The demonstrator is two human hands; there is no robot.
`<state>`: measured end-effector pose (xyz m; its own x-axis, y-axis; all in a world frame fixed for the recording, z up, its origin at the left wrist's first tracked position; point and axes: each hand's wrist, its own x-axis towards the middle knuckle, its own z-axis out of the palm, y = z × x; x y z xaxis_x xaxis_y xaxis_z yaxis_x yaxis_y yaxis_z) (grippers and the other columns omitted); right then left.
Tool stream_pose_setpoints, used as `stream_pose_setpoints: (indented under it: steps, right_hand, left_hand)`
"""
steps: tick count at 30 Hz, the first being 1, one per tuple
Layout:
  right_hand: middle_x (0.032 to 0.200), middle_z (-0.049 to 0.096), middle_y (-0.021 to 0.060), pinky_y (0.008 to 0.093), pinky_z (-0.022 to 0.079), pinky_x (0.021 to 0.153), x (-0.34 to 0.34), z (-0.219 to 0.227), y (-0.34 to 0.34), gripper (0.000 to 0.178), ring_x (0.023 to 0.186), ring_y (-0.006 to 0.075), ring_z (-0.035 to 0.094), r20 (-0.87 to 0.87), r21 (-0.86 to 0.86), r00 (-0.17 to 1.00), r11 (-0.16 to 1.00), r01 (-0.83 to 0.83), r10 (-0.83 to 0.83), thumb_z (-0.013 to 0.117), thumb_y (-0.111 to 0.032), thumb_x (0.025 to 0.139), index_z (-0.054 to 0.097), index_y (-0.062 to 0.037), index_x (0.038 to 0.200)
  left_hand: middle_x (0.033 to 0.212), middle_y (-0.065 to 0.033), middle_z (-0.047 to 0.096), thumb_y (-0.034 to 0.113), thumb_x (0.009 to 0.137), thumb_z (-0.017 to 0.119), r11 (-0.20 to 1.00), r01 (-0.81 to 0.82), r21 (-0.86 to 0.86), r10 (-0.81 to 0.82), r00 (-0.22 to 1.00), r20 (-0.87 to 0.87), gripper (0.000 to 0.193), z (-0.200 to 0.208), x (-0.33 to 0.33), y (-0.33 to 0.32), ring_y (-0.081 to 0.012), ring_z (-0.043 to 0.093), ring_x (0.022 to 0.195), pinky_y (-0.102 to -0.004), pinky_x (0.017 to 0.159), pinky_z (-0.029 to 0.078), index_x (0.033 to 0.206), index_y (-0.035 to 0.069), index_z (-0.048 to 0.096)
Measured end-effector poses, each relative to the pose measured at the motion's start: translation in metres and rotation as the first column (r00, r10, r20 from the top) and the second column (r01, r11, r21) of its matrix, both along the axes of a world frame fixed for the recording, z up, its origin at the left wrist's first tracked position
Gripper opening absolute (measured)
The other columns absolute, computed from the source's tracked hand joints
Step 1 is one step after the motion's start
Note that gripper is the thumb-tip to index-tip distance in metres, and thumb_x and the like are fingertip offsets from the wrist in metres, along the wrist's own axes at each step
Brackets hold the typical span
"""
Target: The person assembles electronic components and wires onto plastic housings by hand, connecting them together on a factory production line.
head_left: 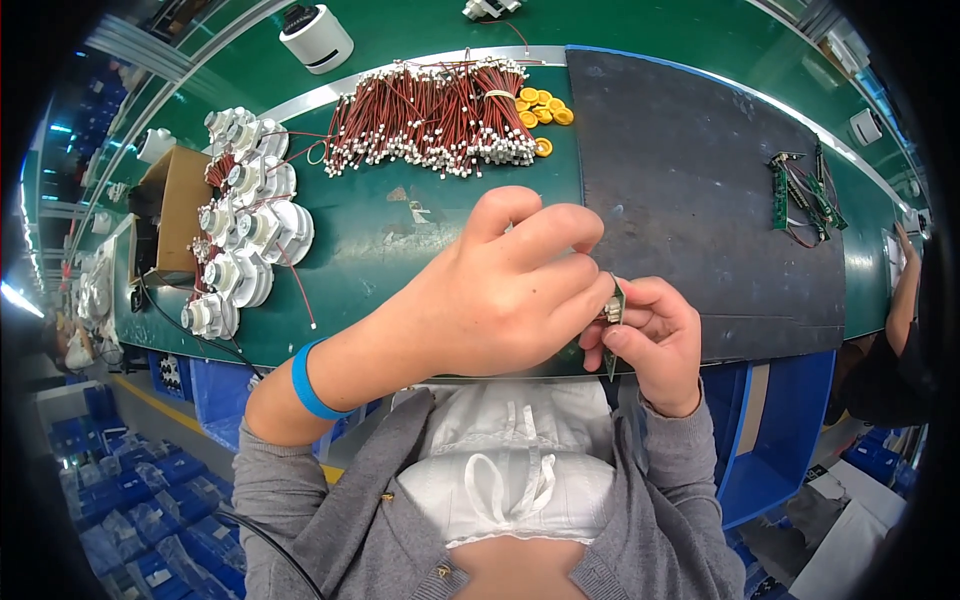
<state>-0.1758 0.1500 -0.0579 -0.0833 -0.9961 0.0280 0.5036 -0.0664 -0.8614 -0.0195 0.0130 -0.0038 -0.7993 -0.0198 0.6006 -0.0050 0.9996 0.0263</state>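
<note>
Near the table's front edge, my right hand [660, 335] pinches a small green circuit board [618, 303] between thumb and fingers. The board stands on edge, and pale connectors show on its left face. My left hand [535, 275], with a blue band [308, 380] at its wrist, reaches across to that face. Its fingers are curled and pressed together against the connectors; what they grip, if anything, is hidden. Beyond the hands lies a thick bundle of red and black wires [430, 115] with white plugs.
White round motor-like units [270, 232] with wires stand at the left, beside a cardboard box [172, 215]. Yellow round pieces [545, 105] lie by the wires. A dark mat [680, 200] covers the right side, with green boards [800, 200] on it. Another person's arm [903, 290] shows far right.
</note>
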Motion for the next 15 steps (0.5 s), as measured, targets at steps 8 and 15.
stream_pose_setpoints:
  steps: [8, 15]
  right_hand:
    - [0.106, 0.061, 0.0200, 0.0309, 0.055, 0.070, 0.006, 0.000, -0.005, 0.036, 0.086, 0.0220, 0.064, 0.087, 0.037, 0.996, 0.999, -0.036, 0.033, 0.054, 0.005, 0.088, 0.046, 0.0075, 0.124]
    - [0.105, 0.061, 0.0209, 0.0313, 0.055, 0.070, 0.012, -0.002, -0.006, 0.035, 0.085, 0.0216, 0.064, 0.066, 0.026, 0.997, 0.999, -0.039, 0.037, 0.053, 0.004, 0.089, 0.046, 0.0072, 0.123]
  left_hand:
    - [0.075, 0.0046, 0.059, 0.019, 0.057, 0.073, 0.991, 0.008, 0.137, -0.008, 1.000, 0.000, 0.027, 0.000, 0.010, -0.012, -0.0182, 0.056, 0.086, -0.0342, 0.075, 0.037, 0.082, 0.011, 0.066]
    - [0.071, 0.0040, 0.057, 0.016, 0.056, 0.074, 0.993, 0.021, 0.117, -0.020, 1.000, -0.010, 0.023, 0.002, 0.009, -0.010, -0.0178, 0.057, 0.083, -0.0339, 0.074, 0.037, 0.076, 0.011, 0.064]
